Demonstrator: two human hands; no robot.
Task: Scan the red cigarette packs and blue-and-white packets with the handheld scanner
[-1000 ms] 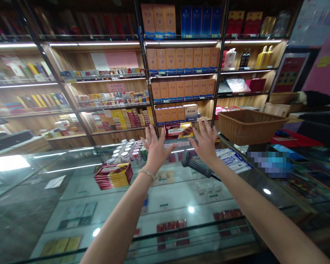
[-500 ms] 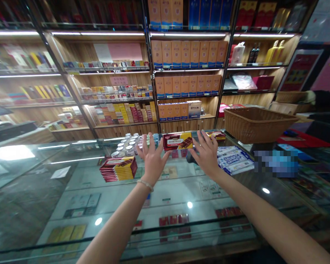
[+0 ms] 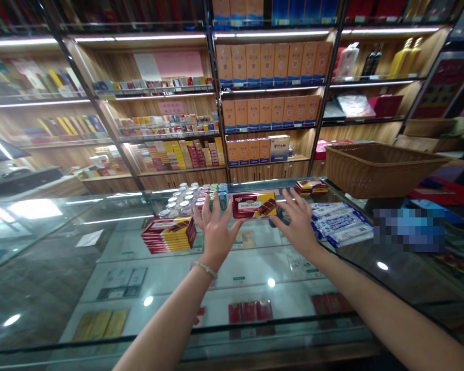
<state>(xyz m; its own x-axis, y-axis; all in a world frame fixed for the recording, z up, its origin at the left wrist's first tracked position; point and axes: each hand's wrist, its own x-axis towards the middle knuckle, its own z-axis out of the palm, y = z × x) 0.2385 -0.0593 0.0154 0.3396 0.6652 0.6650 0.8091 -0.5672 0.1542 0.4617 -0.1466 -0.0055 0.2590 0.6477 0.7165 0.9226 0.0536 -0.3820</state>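
A flat red and yellow box of chocolate (image 3: 254, 205) is held up above the glass counter, its printed front facing me. My left hand (image 3: 217, 226), with a beaded bracelet at the wrist, grips its left end between thumb and fingers. At the box's right end, the thumb and fingers of my right hand (image 3: 297, 219) grip in the same way, the other fingers spread. Left of my left hand lies a neat stack of matching chocolate boxes (image 3: 168, 235). A smaller pile of chocolate boxes (image 3: 312, 186) lies behind my right hand. Blue and white packets (image 3: 340, 224) lie to its right.
Rows of small capped containers (image 3: 181, 200) stand behind the stack. A wicker basket (image 3: 382, 167) sits at the counter's right. Beneath the glass counter (image 3: 170, 319) are packs on display. Lit shelves with orange boxes (image 3: 272, 64) line the back wall.
My view has tipped down slightly. Both hands have brought the chocolate box a little lower and nearer, so the small pile behind my right hand shows more fully.
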